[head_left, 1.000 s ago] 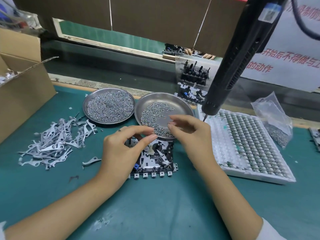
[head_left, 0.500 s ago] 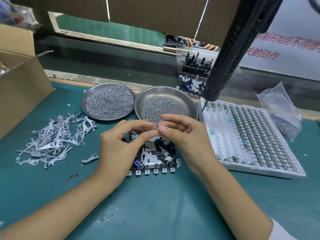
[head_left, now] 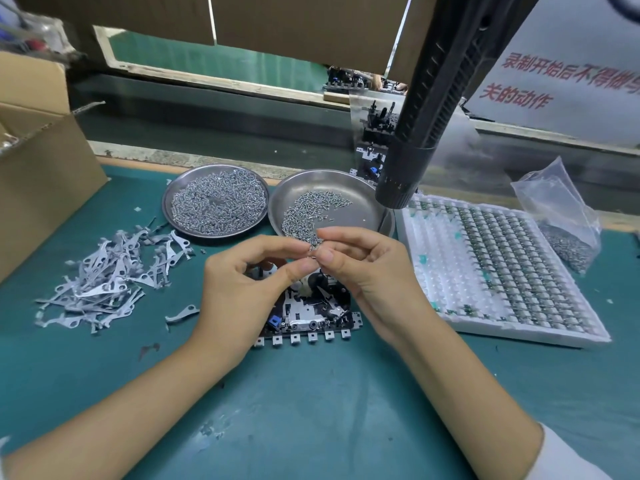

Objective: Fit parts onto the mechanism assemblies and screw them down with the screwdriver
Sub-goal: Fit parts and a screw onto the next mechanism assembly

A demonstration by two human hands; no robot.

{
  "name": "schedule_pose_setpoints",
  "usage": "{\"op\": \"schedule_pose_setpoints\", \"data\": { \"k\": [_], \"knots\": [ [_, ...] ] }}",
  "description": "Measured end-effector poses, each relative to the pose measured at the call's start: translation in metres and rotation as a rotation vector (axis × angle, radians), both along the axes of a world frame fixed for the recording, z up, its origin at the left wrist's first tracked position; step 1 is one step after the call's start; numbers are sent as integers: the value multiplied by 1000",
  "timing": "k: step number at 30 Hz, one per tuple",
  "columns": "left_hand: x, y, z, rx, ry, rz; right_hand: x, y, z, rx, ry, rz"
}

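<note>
Over the black-and-silver metal mechanism assembly [head_left: 311, 311] lying just beneath them, the left hand [head_left: 239, 289] and right hand [head_left: 370, 278] meet fingertip to fingertip pinching a tiny silver screw [head_left: 312, 248], so fastening seems not yet begun, the hanging black electric screwdriver [head_left: 429, 109] untouched above the right hand.

Work surface: a bench covered by a teal mat [head_left: 311, 410] (scuffed with pale marks near the front). Lying directly on it: a cardboard box [head_left: 41, 188] at the far left; a loose heap of flat metal levers [head_left: 107, 282], with one stray lever [head_left: 181, 313] just beside it; two round steel dishes of screws, the left dish [head_left: 166, 206] fuller than the right dish [head_left: 363, 181]; one mechanism assembly [head_left: 311, 317] at centre; a white foam tray [head_left: 519, 337] of small parts to the right; a clear plastic bag [head_left: 561, 216] at the far right.
</note>
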State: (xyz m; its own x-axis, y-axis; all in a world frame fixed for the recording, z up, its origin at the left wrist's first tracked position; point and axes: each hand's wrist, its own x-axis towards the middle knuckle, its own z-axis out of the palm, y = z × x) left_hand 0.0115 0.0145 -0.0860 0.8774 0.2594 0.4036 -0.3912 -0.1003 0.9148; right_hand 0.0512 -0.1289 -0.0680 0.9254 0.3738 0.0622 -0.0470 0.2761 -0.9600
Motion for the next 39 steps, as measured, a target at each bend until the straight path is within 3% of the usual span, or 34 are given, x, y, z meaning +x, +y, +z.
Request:
{"op": "schedule_pose_setpoints", "data": {
  "k": [14, 39],
  "knots": [
    [0, -2, 0, -18, -45, 6, -2, 2, 1, 108, 116, 54],
    [-3, -2, 1, 49, -57, -1, 0, -3, 5, 45, 128, 105]
  ]
}}
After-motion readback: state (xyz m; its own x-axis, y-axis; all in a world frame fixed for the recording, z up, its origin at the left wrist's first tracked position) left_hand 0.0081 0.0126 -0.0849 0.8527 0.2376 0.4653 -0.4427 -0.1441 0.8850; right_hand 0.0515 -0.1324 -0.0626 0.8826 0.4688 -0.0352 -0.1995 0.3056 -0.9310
